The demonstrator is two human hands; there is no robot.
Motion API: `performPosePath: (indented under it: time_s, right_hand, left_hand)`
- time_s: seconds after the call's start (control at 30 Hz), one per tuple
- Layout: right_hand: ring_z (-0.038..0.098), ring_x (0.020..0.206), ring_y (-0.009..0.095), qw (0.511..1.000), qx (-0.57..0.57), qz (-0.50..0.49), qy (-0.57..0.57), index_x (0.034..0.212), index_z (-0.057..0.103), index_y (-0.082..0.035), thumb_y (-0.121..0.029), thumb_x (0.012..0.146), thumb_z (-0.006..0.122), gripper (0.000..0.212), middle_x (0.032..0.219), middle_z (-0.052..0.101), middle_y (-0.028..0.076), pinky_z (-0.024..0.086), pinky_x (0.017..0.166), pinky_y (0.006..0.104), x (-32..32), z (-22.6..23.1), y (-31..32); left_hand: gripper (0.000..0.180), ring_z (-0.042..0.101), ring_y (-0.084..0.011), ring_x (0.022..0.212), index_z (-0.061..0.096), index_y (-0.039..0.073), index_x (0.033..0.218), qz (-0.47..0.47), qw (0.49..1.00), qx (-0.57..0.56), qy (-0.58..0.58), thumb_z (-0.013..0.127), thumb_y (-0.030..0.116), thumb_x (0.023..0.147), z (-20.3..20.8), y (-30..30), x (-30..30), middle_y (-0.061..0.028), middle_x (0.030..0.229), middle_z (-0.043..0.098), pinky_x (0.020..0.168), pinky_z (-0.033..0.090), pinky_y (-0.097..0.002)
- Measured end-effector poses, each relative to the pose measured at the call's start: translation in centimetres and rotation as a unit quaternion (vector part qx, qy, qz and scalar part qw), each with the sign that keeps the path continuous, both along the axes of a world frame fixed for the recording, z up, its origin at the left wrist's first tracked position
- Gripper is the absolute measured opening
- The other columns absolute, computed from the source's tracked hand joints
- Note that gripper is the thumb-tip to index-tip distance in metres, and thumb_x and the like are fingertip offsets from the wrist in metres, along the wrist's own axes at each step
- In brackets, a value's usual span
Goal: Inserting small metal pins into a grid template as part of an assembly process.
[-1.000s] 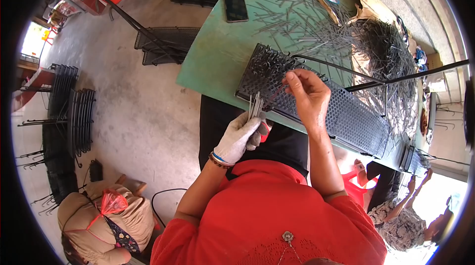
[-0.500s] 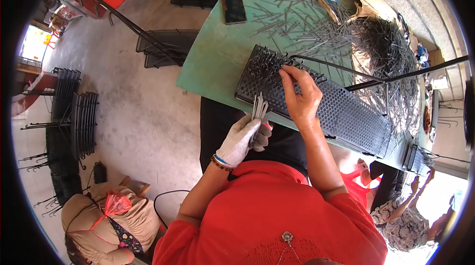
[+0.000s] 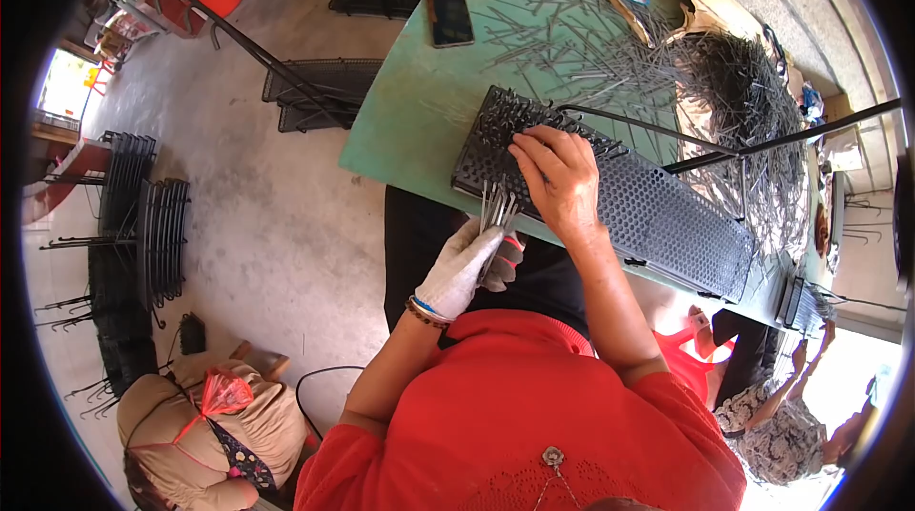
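Note:
My gloved left hand point(image 3: 459, 271) is closed round a bundle of thin grey metal rods point(image 3: 498, 210), their ends sticking up just off the near edge of a black perforated metal panel point(image 3: 679, 223). The panel lies on a green table point(image 3: 405, 115). Dark rods point(image 3: 512, 116) stand thickly in the holes at its far left end. My bare right hand point(image 3: 564, 185) is over that end, thumb and fingertips brought together just above the holes. Whatever sits between those fingertips is too small to make out.
Loose rods point(image 3: 548, 30) lie scattered across the table, with a dense heap point(image 3: 748, 91) at the right. A phone point(image 3: 450, 15) rests near the table's left edge. A black bar point(image 3: 791, 144) crosses behind the panel. Two people point(image 3: 214, 416) work nearby, lower left and lower right.
My right hand has shifted left and slightly down over the panel, toward the bundle. The rods in my left hand are fanned a little wider.

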State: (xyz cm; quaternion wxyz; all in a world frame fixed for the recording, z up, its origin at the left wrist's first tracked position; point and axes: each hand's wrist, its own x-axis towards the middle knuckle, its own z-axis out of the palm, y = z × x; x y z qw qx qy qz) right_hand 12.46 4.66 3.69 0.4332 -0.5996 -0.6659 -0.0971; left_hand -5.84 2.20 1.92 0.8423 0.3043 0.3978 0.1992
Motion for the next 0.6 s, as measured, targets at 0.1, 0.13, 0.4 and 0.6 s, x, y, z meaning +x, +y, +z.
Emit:
performPosePath:
  time_s: [0.1, 0.13, 0.4, 0.6]
  right_hand:
    - [0.062, 0.077, 0.025, 1.0, 0.005, -0.004, 0.005, 0.09, 0.072, -0.004, -0.005, 0.075, 0.078, 0.016, 0.091, 0.068, 0.007, 0.047, 0.071, 0.0354, -0.1, -0.1, -0.2]
    - [0.062, 0.077, 0.025, 1.0, 0.009, -0.016, 0.012, 0.089, 0.071, -0.003, -0.004, 0.075, 0.078, 0.015, 0.09, 0.067, 0.007, 0.047, 0.07, 0.0355, -0.2, -0.2, -0.3]
    - [0.061, 0.076, 0.024, 1.0, 0.01, -0.02, 0.021, 0.086, 0.071, -0.003, -0.004, 0.075, 0.078, 0.013, 0.089, 0.067, 0.007, 0.046, 0.069, 0.0363, -0.3, -0.7, 0.2]
    - [0.062, 0.079, 0.025, 1.0, -0.01, -0.022, 0.014, 0.089, 0.072, -0.003, -0.007, 0.076, 0.078, 0.015, 0.092, 0.068, 0.009, 0.048, 0.071, 0.0365, -0.3, -0.5, -0.5]
  left_hand:
    - [0.022, 0.057, -0.0043, 0.06, 0.06, 0.007, 0.11, 0.013, 1.0, -0.009, 0.001, 0.056, 0.027, 0.1, -0.4, 0.0, -0.2, -0.0003, 0.08, 0.065, 0.049, 0.043, -0.0186]
    - [0.023, 0.054, -0.0032, 0.058, 0.061, 0.006, 0.111, 0.02, 1.0, -0.012, -0.005, 0.056, 0.025, 0.1, -0.6, -0.1, -0.3, 0.0002, 0.078, 0.064, 0.047, 0.039, -0.0181]
    - [0.026, 0.055, -0.0048, 0.06, 0.061, 0.004, 0.11, -0.001, 1.0, -0.02, -0.014, 0.054, 0.026, 0.101, -0.4, 0.1, -0.1, -0.0015, 0.081, 0.065, 0.05, 0.041, -0.0192]
    - [0.028, 0.062, -0.0104, 0.065, 0.058, 0.003, 0.112, 0.017, 0.999, -0.022, -0.044, 0.05, 0.027, 0.102, -0.5, -0.1, -0.1, -0.0051, 0.084, 0.067, 0.055, 0.048, -0.0235]
